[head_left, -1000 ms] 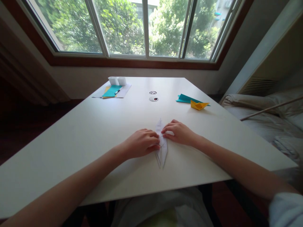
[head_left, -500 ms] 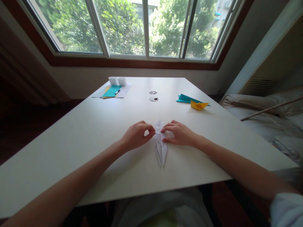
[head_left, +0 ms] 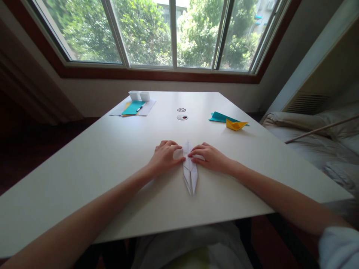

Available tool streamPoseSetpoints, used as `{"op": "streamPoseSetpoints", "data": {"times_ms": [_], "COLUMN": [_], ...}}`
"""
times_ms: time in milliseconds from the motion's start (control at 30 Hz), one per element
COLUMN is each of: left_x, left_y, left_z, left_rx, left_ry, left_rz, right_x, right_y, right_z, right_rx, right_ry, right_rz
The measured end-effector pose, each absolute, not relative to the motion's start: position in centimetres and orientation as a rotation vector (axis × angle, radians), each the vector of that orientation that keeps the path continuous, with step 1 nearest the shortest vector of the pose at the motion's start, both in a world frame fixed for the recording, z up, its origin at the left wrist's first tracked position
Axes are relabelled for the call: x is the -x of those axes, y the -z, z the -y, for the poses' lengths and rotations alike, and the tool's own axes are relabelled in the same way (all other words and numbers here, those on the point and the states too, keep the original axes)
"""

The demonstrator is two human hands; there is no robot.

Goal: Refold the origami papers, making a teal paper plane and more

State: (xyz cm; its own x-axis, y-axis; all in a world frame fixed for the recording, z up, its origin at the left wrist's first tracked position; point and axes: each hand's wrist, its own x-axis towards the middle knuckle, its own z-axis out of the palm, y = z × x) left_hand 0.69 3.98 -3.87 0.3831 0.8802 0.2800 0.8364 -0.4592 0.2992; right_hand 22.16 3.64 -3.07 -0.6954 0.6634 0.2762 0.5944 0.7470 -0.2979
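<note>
White folded paper (head_left: 189, 165), long and narrow, lay flat on the table (head_left: 92, 168) between the person's two hands, its far end pointed and its near end split into two slim points. The left hand (head_left: 165, 157) came at it from the left side, thumb and forefinger curved apart with their tips at the paper's left edge; whether that grip was pinching the edge could not be told. The right hand (head_left: 212, 157) rested opposite, its fingertips on the paper's right part and the thumb set a little nearer the person; I could not tell whether its grip had closed on a fold or only pressed. Beyond the right hand, well apart from the work, a yellow paper boat (head_left: 236, 125) stood just in front of a teal folded paper (head_left: 220, 117). At the far left lay a teal sheet (head_left: 131, 108) with a pen (head_left: 141, 107) at its right edge, near two white paper boxes (head_left: 134, 96).
</note>
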Motion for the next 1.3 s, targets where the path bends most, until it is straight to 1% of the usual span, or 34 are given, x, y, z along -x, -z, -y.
{"op": "streamPoseSetpoints", "data": {"times_ms": [233,300,500,867,1067,1300], "left_x": [-0.4,-0.4,-0.5,-0.9,-0.8,-0.8], "left_y": [4.1,4.1,4.2,3.6,4.0,4.0], "left_z": [-4.4,-4.4,-4.4,-4.0,-4.3,-4.5], "left_rx": [-2.477,-2.467,-2.526,-2.540,-2.536,-2.576], "left_ry": [-0.598,-0.592,-0.583,-0.750,-0.737,-0.737], "left_rz": [-1.563,-1.577,-1.543,-1.448,-1.351,-1.198], "right_x": [-22.3,-22.4,-22.5,-21.7,-21.5,-21.7], "right_y": [3.8,3.9,3.9,3.6,3.3,3.6], "right_z": [-4.2,-4.4,-4.7,-4.4,-4.1,-4.2], "right_rx": [1.377,1.421,1.365,1.333,1.299,1.165], "right_ry": [-0.225,-0.226,-0.299,-0.526,-0.549,-0.614], "right_rz": [2.421,2.428,2.431,2.233,2.250,2.280]}}
